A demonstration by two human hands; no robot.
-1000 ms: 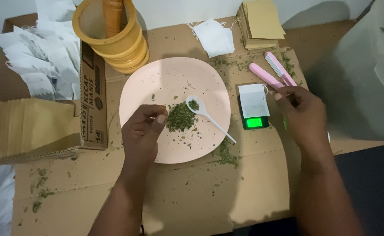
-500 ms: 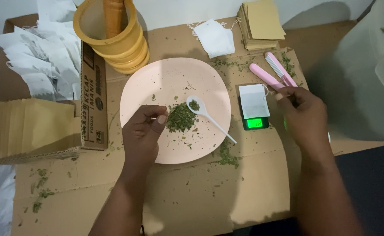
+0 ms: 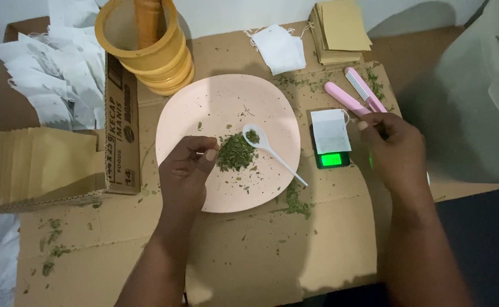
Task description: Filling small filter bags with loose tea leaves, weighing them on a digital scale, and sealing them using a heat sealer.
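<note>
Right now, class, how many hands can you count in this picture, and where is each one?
2. The left hand rests on the pink plate, fingertips beside the pile of green herbs. The right hand hovers right of the small scale, by the pink sealer. None appears hidden.

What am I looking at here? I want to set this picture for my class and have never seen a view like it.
The picture comes from a camera worn on a person's head, looking down at their own two bare hands; there is no machine. The left hand pinches at a pile of dried green leaves on a pink plate, where a white spoon also lies. The right hand rests beside a small scale with a white paper bag on it; whether its grip holds anything is hard to tell. Everything sits on flattened cardboard. Nearby are a pink two-armed tool, a yellow mortar with a wooden pestle, brown envelopes and a box of white bags.
</note>
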